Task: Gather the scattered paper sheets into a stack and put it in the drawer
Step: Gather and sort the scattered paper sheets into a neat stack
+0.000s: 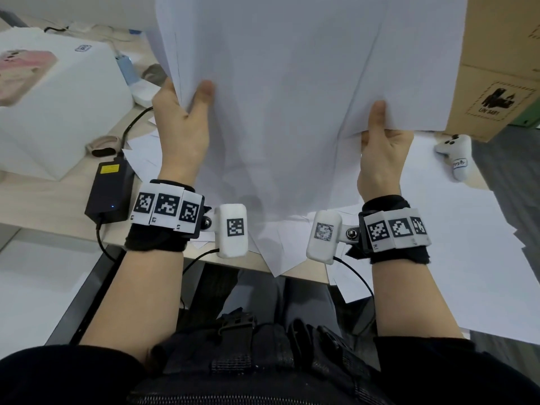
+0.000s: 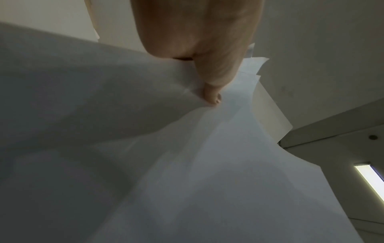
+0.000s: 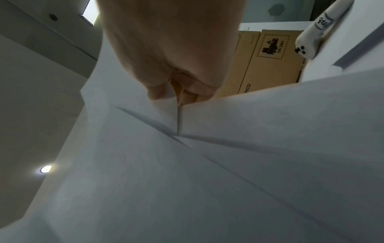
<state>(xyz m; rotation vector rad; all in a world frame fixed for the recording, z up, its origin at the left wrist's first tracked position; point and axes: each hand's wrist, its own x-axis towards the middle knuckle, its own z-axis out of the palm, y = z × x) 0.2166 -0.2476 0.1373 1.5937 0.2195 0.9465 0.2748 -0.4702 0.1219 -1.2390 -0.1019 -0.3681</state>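
While both hands grip it, the stack (image 1: pixel 292 97) of white sheets stands upright between them, raised above the desk (image 1: pixel 35 197). Left hand (image 1: pixel 182 127): the thumb lies flat on the near face of the stack, the remaining fingers are hidden behind the paper, and the left edge sits in the fork of thumb and palm. In the left wrist view the thumb (image 2: pixel 214 85) presses into the paper (image 2: pixel 187 164) and puckers it. Right hand (image 1: pixel 382 159): the thumb points up along the near face, pinching the lower right part of the stack against fingers behind it; the right wrist view shows the fingers (image 3: pixel 158 92) closed on the sheet edges (image 3: pixel 178 118). The sheets in the stack are not squared: several offset edges show, but their number cannot be told.

Below and between the wrists, loose sheets (image 1: pixel 286 252) lie overlapped on the desk, some overhanging its near edge; more spread out right of the right hand (image 1: pixel 455 229). A count is not possible.

Left of the left hand sit one black power adapter (image 1: pixel 108 191) with cable and one white box (image 1: pixel 55 106). Right of the right hand lie one white controller (image 1: pixel 454 154) and, beyond it, one cardboard box (image 1: pixel 496 62).
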